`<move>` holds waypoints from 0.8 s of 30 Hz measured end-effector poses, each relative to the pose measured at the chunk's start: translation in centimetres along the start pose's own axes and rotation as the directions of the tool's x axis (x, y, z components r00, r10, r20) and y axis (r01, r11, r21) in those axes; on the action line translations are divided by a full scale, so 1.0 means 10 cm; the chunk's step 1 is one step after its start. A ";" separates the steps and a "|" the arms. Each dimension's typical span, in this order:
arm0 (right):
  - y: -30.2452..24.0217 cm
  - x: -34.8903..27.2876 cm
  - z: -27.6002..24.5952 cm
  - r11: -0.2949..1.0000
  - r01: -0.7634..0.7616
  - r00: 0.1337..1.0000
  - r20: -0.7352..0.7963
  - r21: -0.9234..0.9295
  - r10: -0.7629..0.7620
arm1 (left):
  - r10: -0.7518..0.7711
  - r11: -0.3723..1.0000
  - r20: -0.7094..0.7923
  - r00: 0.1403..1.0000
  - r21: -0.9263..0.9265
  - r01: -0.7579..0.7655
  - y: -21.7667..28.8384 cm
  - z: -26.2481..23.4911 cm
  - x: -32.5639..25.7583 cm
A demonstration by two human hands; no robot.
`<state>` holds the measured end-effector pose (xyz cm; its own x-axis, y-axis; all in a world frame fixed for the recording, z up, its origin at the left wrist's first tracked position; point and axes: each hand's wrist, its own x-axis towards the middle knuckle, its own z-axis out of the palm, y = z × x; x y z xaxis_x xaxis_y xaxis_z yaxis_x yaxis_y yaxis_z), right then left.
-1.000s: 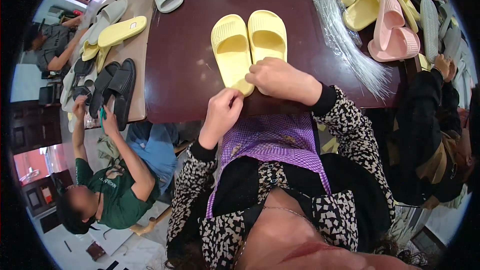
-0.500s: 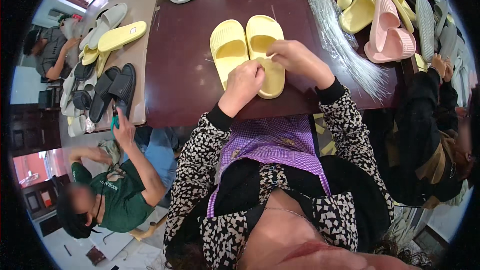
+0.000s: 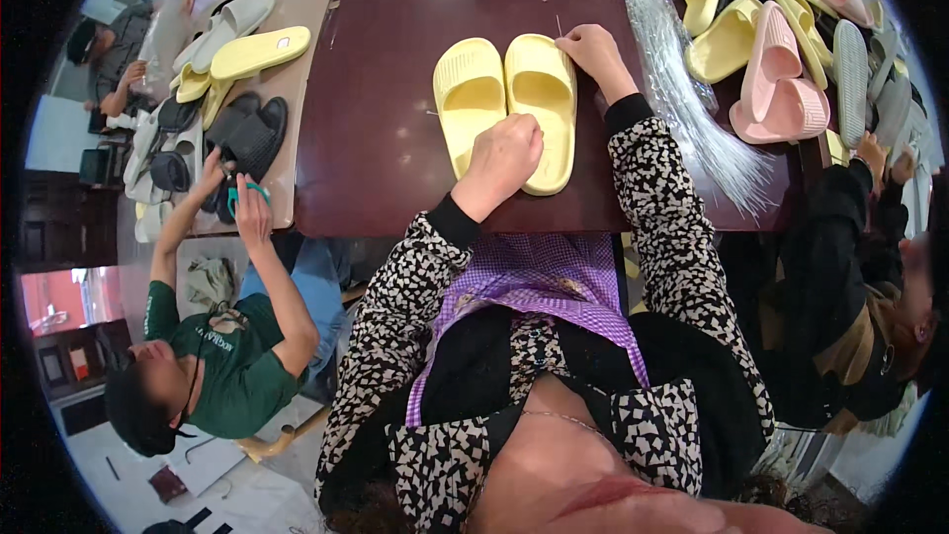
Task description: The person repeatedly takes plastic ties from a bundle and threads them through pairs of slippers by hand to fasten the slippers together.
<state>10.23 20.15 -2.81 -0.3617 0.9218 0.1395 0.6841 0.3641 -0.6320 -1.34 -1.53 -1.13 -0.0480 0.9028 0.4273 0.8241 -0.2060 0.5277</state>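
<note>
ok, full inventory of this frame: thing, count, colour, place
yellow slippers: 2, pale yellow, side by side mid table
table: 1, dark brown, centre
plastic ties: 1 bundle, clear, right of the pair
slipper pile: several, yellow, pink and grey, far right
slipper stack: several, yellow, grey and black, side table at left
co-worker: 1, green shirt, lower left
left hand: near end of the pair
right hand: far end of the right slipper

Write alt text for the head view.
A person's left hand and right hand rest on a pair of yellow slippers on a dark brown table. More slippers are piled at right.
</note>
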 end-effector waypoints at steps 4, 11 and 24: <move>0.03 0.02 0.07 0.999 0.026 0.999 -0.034 0.040 -0.025 | -0.003 1.000 0.029 1.000 -0.009 0.003 0.02 -0.01 -0.01; -0.18 -0.25 0.04 0.979 0.048 0.971 -0.237 0.200 0.001 | -0.022 0.996 0.052 0.998 -0.087 0.027 0.04 -0.10 -0.10; -0.12 -0.45 0.14 0.962 0.143 0.943 -0.328 0.233 -0.061 | -0.033 0.986 0.038 0.999 -0.161 0.038 -0.11 -0.30 -0.14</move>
<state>10.19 15.38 -3.75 -0.1751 0.8905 0.4200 0.4585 0.4512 -0.7656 -3.88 -3.66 -0.15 -0.0537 0.9226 0.3819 0.7203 -0.2291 0.6548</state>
